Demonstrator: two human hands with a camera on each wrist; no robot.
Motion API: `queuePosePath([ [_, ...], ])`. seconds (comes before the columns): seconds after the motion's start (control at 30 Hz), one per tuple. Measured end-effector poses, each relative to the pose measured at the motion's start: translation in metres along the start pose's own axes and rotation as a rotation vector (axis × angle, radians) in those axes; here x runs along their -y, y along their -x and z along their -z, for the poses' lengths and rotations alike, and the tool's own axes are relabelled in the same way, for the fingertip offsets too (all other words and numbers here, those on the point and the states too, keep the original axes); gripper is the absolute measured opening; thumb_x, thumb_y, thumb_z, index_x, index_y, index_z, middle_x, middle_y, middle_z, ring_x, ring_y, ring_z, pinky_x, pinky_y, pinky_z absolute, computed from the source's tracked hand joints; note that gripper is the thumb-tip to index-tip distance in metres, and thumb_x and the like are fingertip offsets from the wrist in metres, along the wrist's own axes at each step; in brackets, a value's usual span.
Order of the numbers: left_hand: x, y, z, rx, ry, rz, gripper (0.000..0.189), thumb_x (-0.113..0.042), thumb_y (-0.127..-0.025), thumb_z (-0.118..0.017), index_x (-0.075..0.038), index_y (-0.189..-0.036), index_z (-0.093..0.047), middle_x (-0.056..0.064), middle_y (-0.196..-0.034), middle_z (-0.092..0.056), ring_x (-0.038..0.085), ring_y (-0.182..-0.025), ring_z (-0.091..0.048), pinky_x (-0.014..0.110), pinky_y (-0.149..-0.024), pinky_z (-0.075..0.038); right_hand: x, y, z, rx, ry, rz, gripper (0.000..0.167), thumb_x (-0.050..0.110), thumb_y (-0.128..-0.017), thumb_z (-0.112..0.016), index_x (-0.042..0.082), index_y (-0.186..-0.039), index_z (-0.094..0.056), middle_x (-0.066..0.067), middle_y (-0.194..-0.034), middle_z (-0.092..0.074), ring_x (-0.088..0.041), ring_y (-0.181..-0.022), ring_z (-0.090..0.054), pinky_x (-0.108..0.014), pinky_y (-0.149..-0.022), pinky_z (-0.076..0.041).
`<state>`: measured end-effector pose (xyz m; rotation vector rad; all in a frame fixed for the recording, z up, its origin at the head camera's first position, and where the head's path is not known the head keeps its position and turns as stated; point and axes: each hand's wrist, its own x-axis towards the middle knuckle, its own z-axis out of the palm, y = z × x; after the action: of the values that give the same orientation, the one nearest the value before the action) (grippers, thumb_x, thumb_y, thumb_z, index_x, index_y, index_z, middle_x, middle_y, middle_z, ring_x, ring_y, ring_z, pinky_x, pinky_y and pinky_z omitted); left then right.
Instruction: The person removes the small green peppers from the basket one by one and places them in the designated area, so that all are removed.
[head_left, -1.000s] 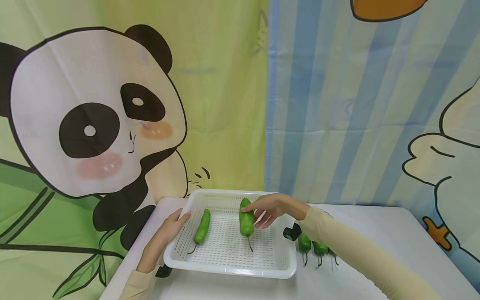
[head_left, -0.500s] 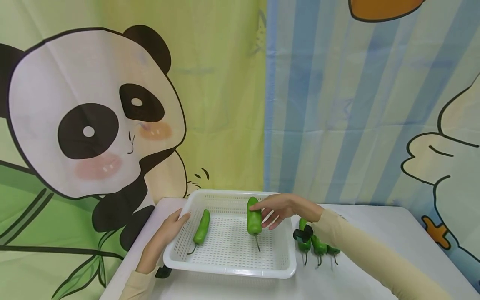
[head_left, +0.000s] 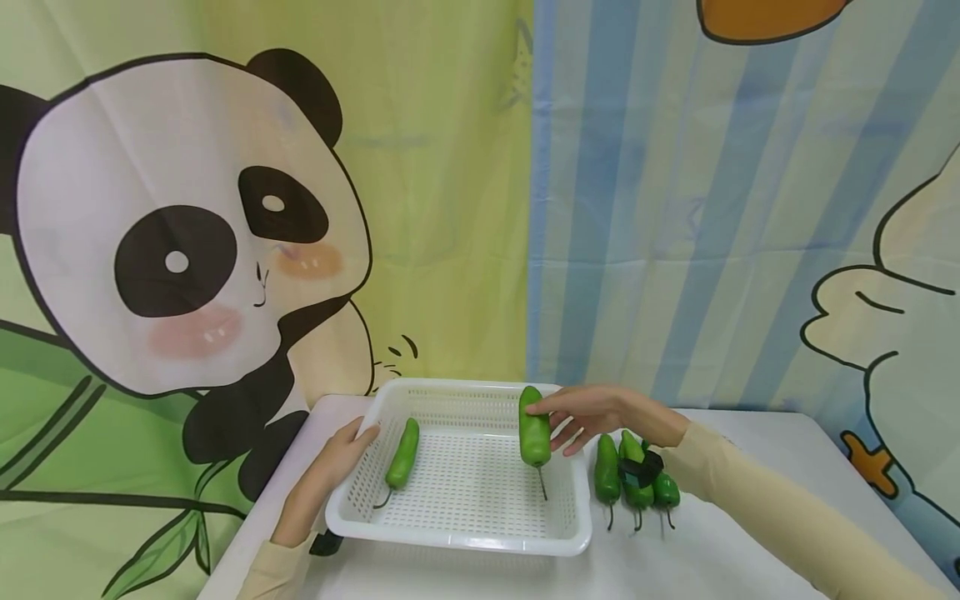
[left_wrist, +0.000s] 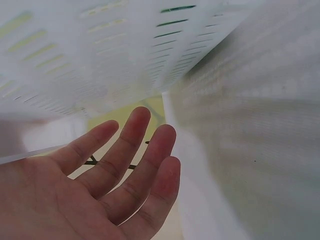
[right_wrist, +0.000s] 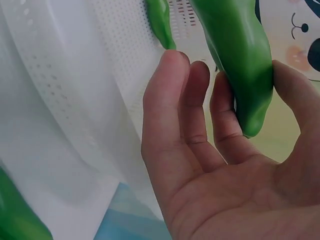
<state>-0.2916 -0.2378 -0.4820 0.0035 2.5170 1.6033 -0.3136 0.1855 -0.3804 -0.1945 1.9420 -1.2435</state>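
A long green pepper (head_left: 534, 440) hangs stem down above the right part of a white perforated plastic basket (head_left: 457, 543). My right hand (head_left: 596, 410) pinches it near its upper tip between thumb and index finger; the other fingers are loosely bent, apart from it. Another green pepper (head_left: 403, 454) lies in the basket's left part. At the basket's left side, my left hand (head_left: 341, 457) holds the rim with the thumb over it. From below, the left wrist view shows that hand's fingers (left_wrist: 132, 132) stretched beneath the basket's edge; its thumb is hidden there.
Right of the basket, three green peppers (head_left: 607, 471) lie close together on the white table (head_left: 720, 542). A black wrist camera (head_left: 641, 468) partly covers them. Behind the table hangs a printed curtain (head_left: 450, 208) with a panda.
My right hand has moved to the right with the pepper, from over the basket's middle toward its right wall. My left hand and the basket stay in place.
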Motion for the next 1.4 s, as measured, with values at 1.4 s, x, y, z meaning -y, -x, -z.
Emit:
queuePosePath([
  [1.4, 0.001, -0.001, 0.0, 0.002, 0.006, 0.001, 0.054, -0.043, -0.107, -0.042, -0.016, -0.154, -0.036, 0.025, -0.13, -0.064, 0.029, -0.084, -0.076, 0.041, -0.065, -0.065, -0.11, 0.069, 0.076, -0.216, 0.034, -0.131, 0.059, 0.046, -0.098, -0.062, 0.004, -0.137, -0.051, -0.019, -0.117, -0.057, -0.03, -0.097, -0.069, -0.042, -0.078, -0.062],
])
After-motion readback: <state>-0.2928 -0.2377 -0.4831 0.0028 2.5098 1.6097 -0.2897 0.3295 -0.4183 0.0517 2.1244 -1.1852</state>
